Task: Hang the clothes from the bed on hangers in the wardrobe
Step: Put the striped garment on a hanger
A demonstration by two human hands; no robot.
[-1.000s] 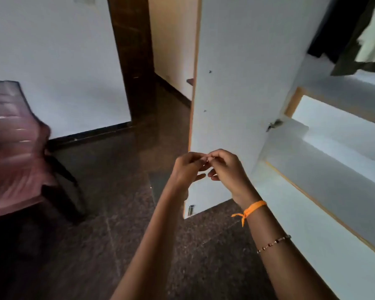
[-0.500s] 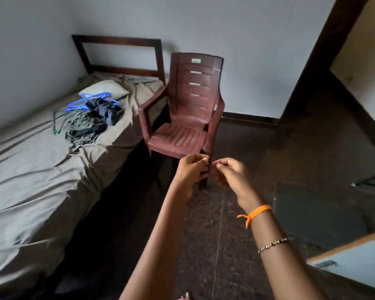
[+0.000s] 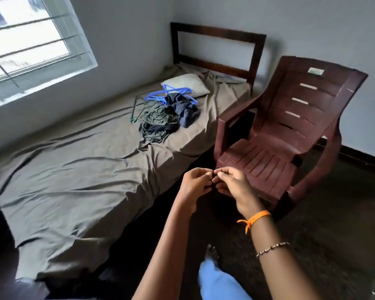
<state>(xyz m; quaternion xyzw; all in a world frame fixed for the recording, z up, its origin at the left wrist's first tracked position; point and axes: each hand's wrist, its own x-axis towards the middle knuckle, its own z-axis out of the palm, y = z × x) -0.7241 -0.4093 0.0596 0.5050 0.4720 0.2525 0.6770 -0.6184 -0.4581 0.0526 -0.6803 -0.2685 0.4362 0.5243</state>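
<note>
Facing the bed (image 3: 78,169) with nothing picked up, both hands fidgeting together in front of the body.

Left hand (image 3: 194,182) and right hand (image 3: 232,184) have curled fingers and touch at the fingertips; whether they pinch something tiny between them, cannot tell. The clothes (image 3: 167,116), a dark crumpled pile, lie on the bed near its headboard end, just below the pillow (image 3: 187,84), with blue hangers (image 3: 171,94) tangled at the pile's top edge and a green hanger (image 3: 136,111) on the window side of it. A brown plastic chair (image 3: 286,131) stands just beside the bed, between the hands and the pile. Step looks like the approach for a pickup. Next move calls for separating the hands, stepping along the bed and reaching past the chair for one garment plus one hanger. Wardrobe not in view.
</note>
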